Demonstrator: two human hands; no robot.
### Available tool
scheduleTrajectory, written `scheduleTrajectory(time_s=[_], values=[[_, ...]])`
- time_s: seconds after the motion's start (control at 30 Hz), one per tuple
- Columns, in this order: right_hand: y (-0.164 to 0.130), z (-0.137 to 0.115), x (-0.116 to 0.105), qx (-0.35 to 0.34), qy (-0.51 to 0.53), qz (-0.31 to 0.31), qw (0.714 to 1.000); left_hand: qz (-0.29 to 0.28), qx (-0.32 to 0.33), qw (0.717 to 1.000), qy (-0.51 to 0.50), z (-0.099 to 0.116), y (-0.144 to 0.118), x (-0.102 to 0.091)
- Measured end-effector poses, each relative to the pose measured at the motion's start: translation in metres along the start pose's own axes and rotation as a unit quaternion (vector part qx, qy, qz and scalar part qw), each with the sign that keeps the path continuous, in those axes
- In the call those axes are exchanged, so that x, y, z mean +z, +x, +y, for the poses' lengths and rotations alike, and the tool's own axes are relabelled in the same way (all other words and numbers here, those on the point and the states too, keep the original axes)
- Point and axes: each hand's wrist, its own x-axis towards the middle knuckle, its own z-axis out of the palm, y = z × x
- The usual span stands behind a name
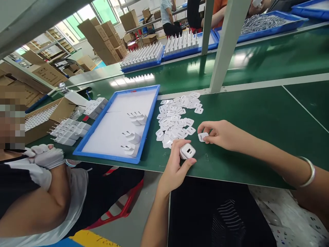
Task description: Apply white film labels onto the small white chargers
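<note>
Fingers (185, 164) of my left hand (174, 168) clamp the white cube charger (187, 151); right hand (218, 134) pinches a small white sticker (203, 137). Sticking step, I judge: align it next.

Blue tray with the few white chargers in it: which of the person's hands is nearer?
Left. The left hand, holding a white charger, sits just off the blue tray and its near right corner. The right hand, pinching a small white label, is farther right.
</note>
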Motion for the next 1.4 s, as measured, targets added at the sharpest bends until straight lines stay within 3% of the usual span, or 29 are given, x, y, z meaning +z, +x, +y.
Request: scheduleTrajectory(time_s=[0.17, 0.4, 0.5, 0.63, 0.73, 0.83, 1.0, 1.4], values=[[-0.004, -0.002, 0.007, -0.001, -0.225, 0.056, 0.973, 0.03, -0.005, 1.0, -0.01, -0.002, 0.002, 0.003], [-0.006, 0.0, 0.007, -0.048, -0.297, 0.091, 0.949, 0.029, -0.024, 0.999, -0.036, -0.002, 0.0, 0.005], [-0.007, -0.001, -0.001, -0.034, -0.228, 0.099, 0.968, 0.04, -0.03, 0.998, -0.028, -0.003, -0.001, 0.005], [-0.01, -0.013, -0.008, -0.004, 0.063, 0.045, 0.997, 0.063, -0.016, 0.998, -0.019, -0.005, -0.001, 0.005], [-0.013, -0.022, -0.004, 0.005, 0.269, -0.01, 0.963, 0.065, 0.03, 0.997, -0.008, -0.007, -0.002, 0.005], [-0.015, -0.026, 0.007, 0.005, 0.37, -0.041, 0.928, 0.045, 0.062, 0.997, 0.0, -0.008, -0.003, 0.006], [-0.016, -0.027, 0.02, 0.021, 0.417, -0.076, 0.905, 0.046, 0.069, 0.997, 0.011, -0.009, -0.003, 0.007], [-0.02, -0.029, 0.02, 0.017, 0.399, -0.06, 0.915, 0.043, 0.083, 0.995, 0.02, -0.01, -0.002, 0.006]])
